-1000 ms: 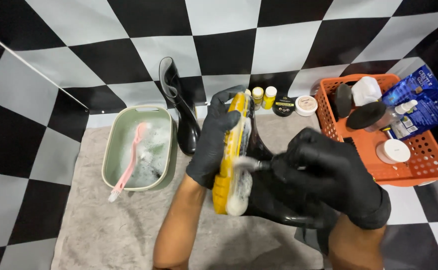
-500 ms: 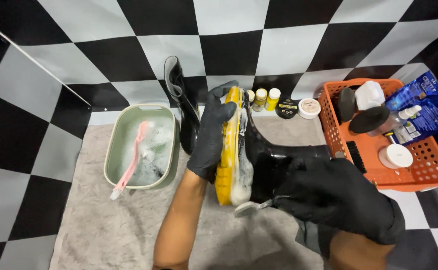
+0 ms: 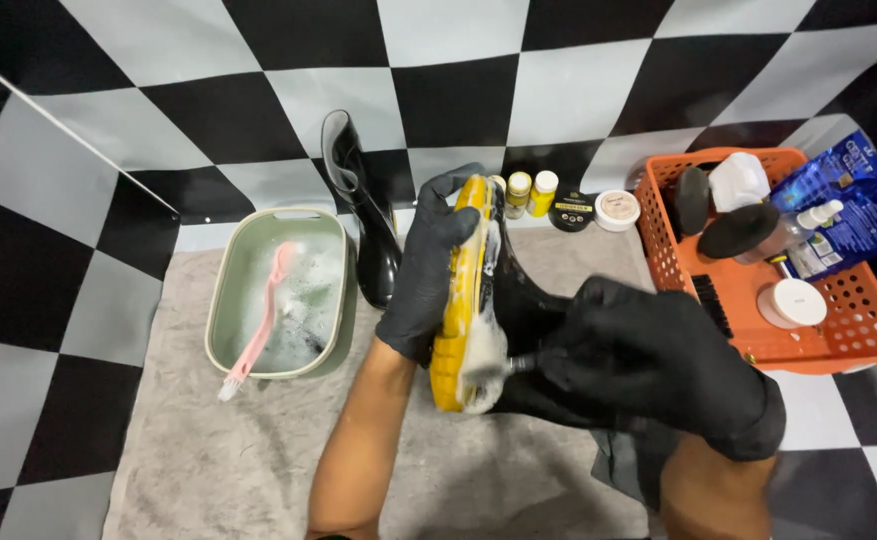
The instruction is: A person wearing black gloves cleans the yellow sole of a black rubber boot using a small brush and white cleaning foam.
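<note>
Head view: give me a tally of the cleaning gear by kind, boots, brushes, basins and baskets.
Boots: 2, one held in the left hand, sole soapy, and one standing.
Brushes: 2, pink in the basin, small one in the right hand.
Basins: 1.
Baskets: 1.
Total: 6.

- Single head-worn view, looking steeply down from above onto a grey towel.
- Faces a checkered wall rising behind the towel.
- Close range: forearms enter from the bottom edge, over the towel's near end.
- Orange basket right of the towel, partly cropped.
</note>
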